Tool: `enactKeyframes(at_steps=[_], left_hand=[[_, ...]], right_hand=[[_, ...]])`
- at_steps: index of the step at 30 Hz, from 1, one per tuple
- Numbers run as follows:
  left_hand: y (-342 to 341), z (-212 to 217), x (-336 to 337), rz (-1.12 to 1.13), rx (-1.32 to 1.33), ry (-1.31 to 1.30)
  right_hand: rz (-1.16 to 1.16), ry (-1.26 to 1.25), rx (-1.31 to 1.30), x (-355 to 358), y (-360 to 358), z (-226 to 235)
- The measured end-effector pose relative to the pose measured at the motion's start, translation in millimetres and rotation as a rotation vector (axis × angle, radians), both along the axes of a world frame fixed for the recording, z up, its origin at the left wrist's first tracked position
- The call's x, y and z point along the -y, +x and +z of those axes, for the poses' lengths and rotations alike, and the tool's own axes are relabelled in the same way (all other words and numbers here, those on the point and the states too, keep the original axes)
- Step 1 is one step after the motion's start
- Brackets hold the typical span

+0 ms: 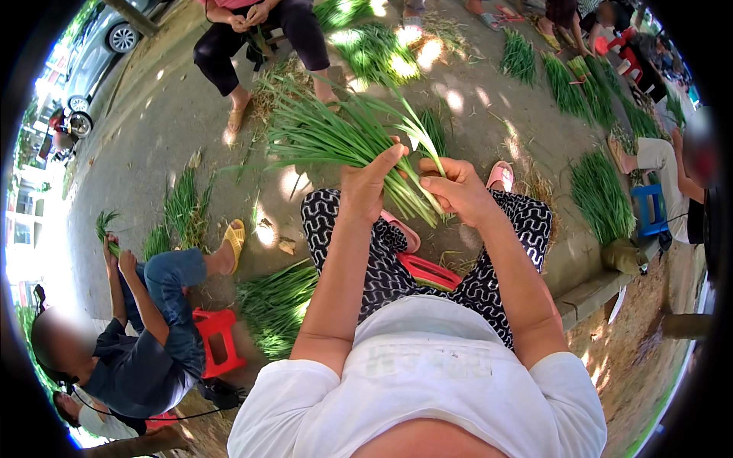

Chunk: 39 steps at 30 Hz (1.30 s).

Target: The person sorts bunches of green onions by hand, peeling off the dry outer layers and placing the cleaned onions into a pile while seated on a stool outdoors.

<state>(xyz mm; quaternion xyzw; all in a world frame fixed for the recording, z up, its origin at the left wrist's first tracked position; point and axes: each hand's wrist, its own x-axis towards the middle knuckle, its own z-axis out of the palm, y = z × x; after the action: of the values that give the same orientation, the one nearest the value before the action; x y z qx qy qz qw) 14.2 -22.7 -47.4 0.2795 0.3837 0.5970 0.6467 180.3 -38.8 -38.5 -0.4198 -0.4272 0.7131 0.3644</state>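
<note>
My left hand [363,185] is wrapped round a bunch of garlic chives [324,131], thumb on top. The green leaves fan out to the upper left, and the pale stem ends point down to the right. Close beside it, my right hand [464,189] pinches a few chive stalks [421,136] between thumb and fingers, near their pale lower ends. These stalks slant across the right side of the bunch. Both hands are raised above my knees, over the gap between my patterned trouser legs.
A chive pile [279,305] lies left of my legs, with others ahead [374,52] and right [602,195]. I sit on a red stool [429,269]. A person [153,347] at left holds chives. Another person's hands [250,17] show ahead. A blue stool [650,208] stands at right.
</note>
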Motion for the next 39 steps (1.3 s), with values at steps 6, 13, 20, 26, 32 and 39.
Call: enactKeyframes(at_steps=[6, 13, 20, 26, 32, 39], left_hand=[[-1, 4, 2, -0.031, -0.059, 0.009], [1, 0, 1, -0.042, -0.139, 0.130], [0, -4, 2, -0.067, -0.213, 0.131], [3, -1, 1, -0.019, -0.153, 0.121], [2, -2, -2, -0.003, -0.149, 0.175], [-1, -4, -5, 0.095, -0.132, 0.104]], right_hand=[[0.022, 0.121, 0.189, -1, -3, 10], [0.099, 0.495, 0.357, -7, -2, -4], [0.023, 0.650, 0.500, 2, -8, 7], [-0.024, 0.644, 0.517, 3, -10, 11], [-0.032, 0.583, 0.448, 4, -7, 7], [-0.226, 0.479, 0.371, 3, 12, 4]])
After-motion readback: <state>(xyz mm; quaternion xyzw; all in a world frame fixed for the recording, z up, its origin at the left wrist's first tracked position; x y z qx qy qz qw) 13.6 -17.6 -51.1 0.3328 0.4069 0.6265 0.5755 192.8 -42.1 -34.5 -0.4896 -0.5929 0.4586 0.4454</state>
